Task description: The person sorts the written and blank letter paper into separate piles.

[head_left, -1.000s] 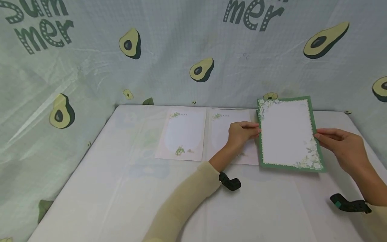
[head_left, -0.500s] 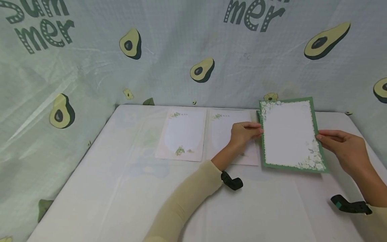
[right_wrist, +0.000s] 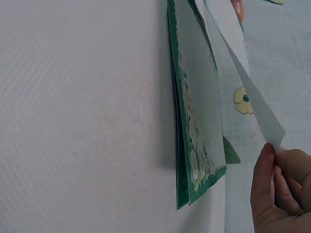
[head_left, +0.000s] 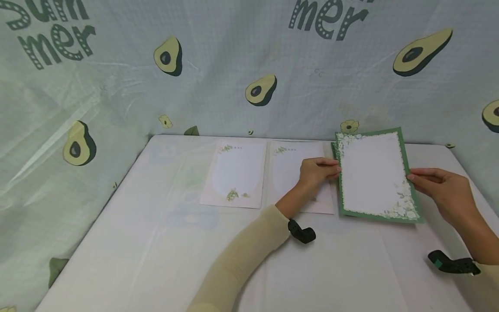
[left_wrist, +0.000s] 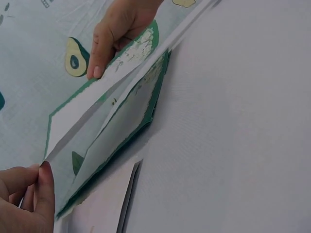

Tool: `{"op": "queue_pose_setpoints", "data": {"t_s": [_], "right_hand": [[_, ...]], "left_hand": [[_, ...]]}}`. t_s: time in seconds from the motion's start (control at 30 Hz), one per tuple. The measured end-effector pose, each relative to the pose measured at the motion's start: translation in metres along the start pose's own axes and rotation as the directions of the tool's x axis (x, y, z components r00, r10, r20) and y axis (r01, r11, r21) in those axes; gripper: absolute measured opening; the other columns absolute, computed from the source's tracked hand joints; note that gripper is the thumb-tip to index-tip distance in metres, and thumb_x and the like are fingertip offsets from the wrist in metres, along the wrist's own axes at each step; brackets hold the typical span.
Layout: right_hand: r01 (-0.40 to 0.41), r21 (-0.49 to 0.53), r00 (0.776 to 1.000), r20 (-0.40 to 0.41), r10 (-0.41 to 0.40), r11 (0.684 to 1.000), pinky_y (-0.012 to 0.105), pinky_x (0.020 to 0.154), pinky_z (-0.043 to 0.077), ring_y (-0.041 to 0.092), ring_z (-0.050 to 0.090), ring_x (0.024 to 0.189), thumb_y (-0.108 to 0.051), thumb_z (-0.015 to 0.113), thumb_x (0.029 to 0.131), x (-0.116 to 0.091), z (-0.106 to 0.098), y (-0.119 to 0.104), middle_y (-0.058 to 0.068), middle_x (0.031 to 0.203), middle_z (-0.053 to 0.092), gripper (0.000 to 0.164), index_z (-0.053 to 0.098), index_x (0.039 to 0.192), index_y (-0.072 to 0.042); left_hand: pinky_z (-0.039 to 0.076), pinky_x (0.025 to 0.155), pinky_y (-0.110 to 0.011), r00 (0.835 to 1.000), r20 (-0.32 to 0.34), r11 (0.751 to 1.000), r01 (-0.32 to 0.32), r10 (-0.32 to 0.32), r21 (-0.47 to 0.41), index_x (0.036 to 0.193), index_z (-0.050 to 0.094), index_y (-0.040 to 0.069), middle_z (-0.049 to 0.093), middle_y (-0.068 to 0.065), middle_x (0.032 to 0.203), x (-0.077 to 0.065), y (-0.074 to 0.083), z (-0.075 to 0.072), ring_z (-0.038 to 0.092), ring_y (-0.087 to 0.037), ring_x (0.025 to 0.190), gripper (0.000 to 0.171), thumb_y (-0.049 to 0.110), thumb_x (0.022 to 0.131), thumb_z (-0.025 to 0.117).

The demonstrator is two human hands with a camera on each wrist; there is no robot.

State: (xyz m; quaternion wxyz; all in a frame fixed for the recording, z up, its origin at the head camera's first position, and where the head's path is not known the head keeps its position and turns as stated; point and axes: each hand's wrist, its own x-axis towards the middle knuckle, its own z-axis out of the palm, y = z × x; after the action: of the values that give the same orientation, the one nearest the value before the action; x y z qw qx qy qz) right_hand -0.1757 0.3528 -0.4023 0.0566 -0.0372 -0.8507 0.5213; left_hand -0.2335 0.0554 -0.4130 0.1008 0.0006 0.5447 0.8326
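Note:
Both hands hold up a sheet of paper [head_left: 372, 173] with a green border and white flowers in its corners. My left hand [head_left: 317, 173] pinches its left edge between thumb and fingers. At the opposite edge, my right hand [head_left: 448, 186] pinches it the same way, as the right wrist view shows with that hand [right_wrist: 284, 194]. The sheet is raised and tilted above a stack of like green-bordered sheets [right_wrist: 194, 121], which the head view mostly hides. In the left wrist view a gap separates the raised sheet [left_wrist: 80, 107] from the stack [left_wrist: 126, 121].
Two pale pink sheets with leaf prints lie to the left, one farther off [head_left: 237, 175] and one [head_left: 290, 162] partly behind the left hand. They rest on a white-covered table [head_left: 148, 251]. An avocado-print curtain [head_left: 218, 65] hangs along the back and left.
The held sheet has shifted slightly right, and its top edge has dipped a little. Both hands moved slightly right with it, keeping their grip. The pink sheets stayed put.

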Motion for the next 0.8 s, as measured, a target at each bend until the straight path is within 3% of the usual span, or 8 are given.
{"op": "queue_pose_setpoints", "data": {"t_s": [0.27, 0.53, 0.8], "right_hand": [[-0.029, -0.032, 1.000, -0.002, 0.029, 0.999, 0.008, 0.069, 0.056, -0.014, 0.063, 0.081, -0.022, 0.069, 0.099, 0.003, -0.003, 0.003, -0.031, 0.089, 0.063, 0.017, 0.068, 0.113, -0.012], [0.004, -0.072, 1.000, 0.016, -0.003, 0.997, 0.008, 0.068, 0.056, -0.013, 0.063, 0.081, -0.024, 0.069, 0.099, 0.009, -0.007, 0.006, -0.031, 0.089, 0.064, 0.019, 0.070, 0.112, -0.011], [-0.037, -0.016, 0.999, 0.020, 0.037, 0.999, 0.008, 0.072, 0.056, -0.015, 0.063, 0.084, -0.025, 0.068, 0.099, 0.014, -0.011, 0.010, -0.030, 0.091, 0.065, 0.012, 0.070, 0.110, -0.021]], "left_hand": [[0.065, 0.075, -0.033, 1.000, -0.008, 1.000, -0.002, 0.002, 0.008, 0.102, 0.073, -0.016, 0.074, -0.027, 0.098, 0.001, -0.001, 0.006, 0.075, -0.037, 0.092, 0.019, -0.020, 0.084, 0.070], [0.065, 0.073, -0.033, 1.000, -0.022, 1.000, 0.000, 0.001, 0.010, 0.100, 0.073, -0.015, 0.074, -0.027, 0.095, 0.004, -0.006, 0.010, 0.075, -0.036, 0.089, 0.017, -0.020, 0.084, 0.070], [0.065, 0.070, -0.031, 0.999, -0.032, 1.000, -0.011, 0.012, 0.025, 0.101, 0.074, -0.014, 0.074, -0.026, 0.092, 0.009, -0.010, 0.014, 0.076, -0.034, 0.084, 0.018, -0.019, 0.083, 0.071]]}}
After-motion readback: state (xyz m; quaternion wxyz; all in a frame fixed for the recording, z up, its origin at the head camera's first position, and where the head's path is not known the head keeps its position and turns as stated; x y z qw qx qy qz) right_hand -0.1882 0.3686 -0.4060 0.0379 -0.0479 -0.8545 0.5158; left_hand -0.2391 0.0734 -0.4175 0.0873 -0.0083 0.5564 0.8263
